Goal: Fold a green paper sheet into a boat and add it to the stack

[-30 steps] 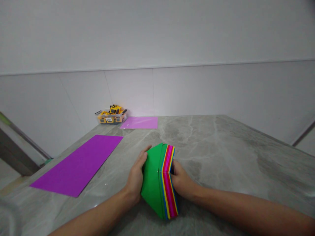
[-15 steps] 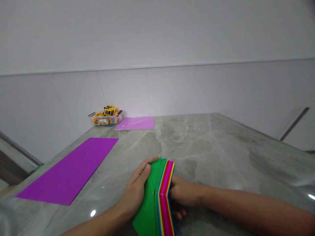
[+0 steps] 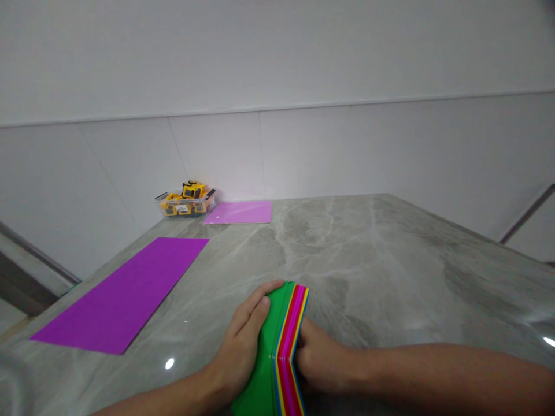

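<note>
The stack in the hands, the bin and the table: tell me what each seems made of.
Stack: likely thin plastic or coated card, smooth, with layered edges and a slight shine at the bend.
Bin: probably clear, glossy plastic, since yellow toys show through its wall.
Table: polished stone or a stone-look surface; pale veins and bright reflections show.

Most fingers of your right hand point(image 3: 321, 358) are hidden behind the multicoloured stack point(image 3: 265, 364), whose near end is cut off. Your right forearm point(image 3: 433, 370) leaves at right. Far left, a bin label point(image 3: 181, 208) is too small to read; near left, a pale shape point(image 3: 18, 384) blurs.
</note>
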Demonstrator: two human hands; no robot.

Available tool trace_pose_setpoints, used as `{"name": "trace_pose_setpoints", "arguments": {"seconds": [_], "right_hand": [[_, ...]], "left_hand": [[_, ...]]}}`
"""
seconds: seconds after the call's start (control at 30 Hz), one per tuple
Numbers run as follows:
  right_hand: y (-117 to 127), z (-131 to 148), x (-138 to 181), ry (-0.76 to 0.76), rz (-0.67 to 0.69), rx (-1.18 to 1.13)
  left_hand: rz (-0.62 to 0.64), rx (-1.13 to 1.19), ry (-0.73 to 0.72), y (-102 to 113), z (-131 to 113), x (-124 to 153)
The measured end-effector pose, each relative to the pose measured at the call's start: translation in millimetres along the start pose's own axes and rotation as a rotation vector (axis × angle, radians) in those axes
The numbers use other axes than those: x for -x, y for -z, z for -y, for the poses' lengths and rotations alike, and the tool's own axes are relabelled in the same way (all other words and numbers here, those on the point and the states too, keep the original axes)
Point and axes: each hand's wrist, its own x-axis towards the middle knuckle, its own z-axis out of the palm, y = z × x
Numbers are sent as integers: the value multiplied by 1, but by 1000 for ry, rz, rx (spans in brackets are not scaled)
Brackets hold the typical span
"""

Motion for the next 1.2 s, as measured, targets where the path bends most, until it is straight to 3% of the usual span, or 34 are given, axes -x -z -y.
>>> {"name": "trace_pose_setpoints", "arguments": {"seconds": [0.2,0.4,0.5,0.6,0.73,0.83,0.93,1.07,1.13,1.2], "right_hand": [[-7,-2,0,84,-43,65],[3,-2,-9,-11,-49,-11],[18,4,-23,95,-254,214],[30,13,-32,199,-438,445],[35,19,-27,235,-385,727],[34,19,-19,300,-298,817],[39,15,-18,313,-363,713],[50,8,-29,217,-511,418],[54,6,-34,126,-491,268],[57,5,-36,16,-377,164]], "left_hand": [[9,33,15,-2,-2,4],[48,105,3,-1,3,-10],[-63,95,-80,6,5,-27],[-26,-55,-264,14,4,-35],[-87,-151,-287,14,-2,-34],[-129,2,-186,13,-1,-37],[-188,173,-3,14,4,-43],[-78,322,129,15,9,-46],[-5,408,179,13,8,-43],[86,435,208,12,5,-40]]}}
